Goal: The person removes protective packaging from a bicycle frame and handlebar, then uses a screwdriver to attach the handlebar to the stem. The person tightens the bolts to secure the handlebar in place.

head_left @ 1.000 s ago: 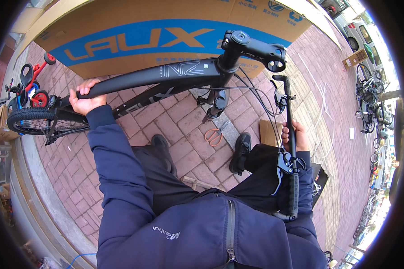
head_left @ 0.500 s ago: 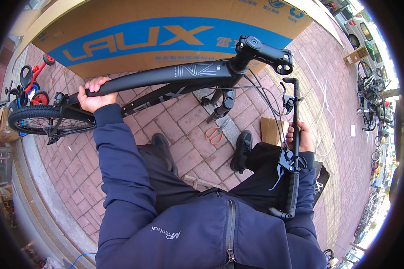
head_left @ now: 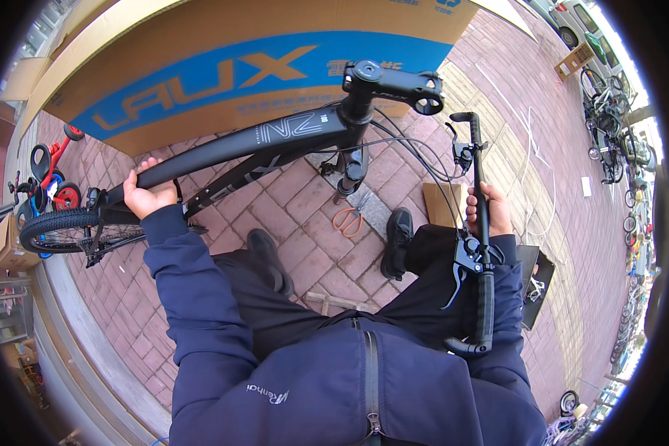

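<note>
Your left hand (head_left: 152, 197) cups the bicycle frame (head_left: 301, 132) toward the rear of its top tube (head_left: 215, 157); your right hand (head_left: 496, 214) is wrapped round the handlebar (head_left: 478, 167), beyond the stem (head_left: 394, 83). Steady the frame, keeping the cables (head_left: 411, 149) untwisted and slack.

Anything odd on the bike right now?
Yes: the handlebar is apart from the stem, whose clamp end holds no bar. The right hand grips it off to the side. No spill or damage visible.
</note>
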A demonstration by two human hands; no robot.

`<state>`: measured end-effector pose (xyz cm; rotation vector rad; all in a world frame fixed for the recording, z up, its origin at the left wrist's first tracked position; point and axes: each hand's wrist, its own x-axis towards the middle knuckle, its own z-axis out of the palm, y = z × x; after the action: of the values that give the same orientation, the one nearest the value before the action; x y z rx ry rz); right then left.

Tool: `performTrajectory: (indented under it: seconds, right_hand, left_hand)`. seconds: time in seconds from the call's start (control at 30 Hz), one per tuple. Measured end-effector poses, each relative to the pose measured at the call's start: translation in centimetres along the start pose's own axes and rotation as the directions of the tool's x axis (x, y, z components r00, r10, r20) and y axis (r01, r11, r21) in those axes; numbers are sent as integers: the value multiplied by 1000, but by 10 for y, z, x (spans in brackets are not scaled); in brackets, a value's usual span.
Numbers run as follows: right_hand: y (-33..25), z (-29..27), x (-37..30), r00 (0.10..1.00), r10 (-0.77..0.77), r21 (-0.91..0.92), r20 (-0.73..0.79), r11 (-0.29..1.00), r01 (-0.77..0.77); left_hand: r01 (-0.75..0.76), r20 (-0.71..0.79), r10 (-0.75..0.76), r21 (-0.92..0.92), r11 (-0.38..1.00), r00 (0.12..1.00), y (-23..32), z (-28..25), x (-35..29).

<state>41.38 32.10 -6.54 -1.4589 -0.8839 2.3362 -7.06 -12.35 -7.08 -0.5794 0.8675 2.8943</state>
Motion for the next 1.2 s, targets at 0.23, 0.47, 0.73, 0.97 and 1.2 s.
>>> performTrajectory:
  seconds: [0.23,0.47,0.73,0.97,1.2]
  right_hand:
    - [3,6,-5,1000,5,-41,-4,999,-5]
    - [3,5,-7,1000,0,-31,7,1000,0]
    - [7,-5,3,1000,-16,-47,13,999,17]
    - [10,-4,-2,998,-54,-51,28,997,55]
    - [10,-2,-5,998,-42,3,44,999,42]
  left_hand:
    - [-860,734,520,511,2,437,-47,62,-101]
    - [-912,843,-436,144,-383,316,-124,98,-148]
    - [-957,936,-241,281,77,255,-171,24,-201]
    - [97,374,-753,862,498,541,-257,17,-146]
    - [256,376,-653,704,663,658,-292,14,-168]
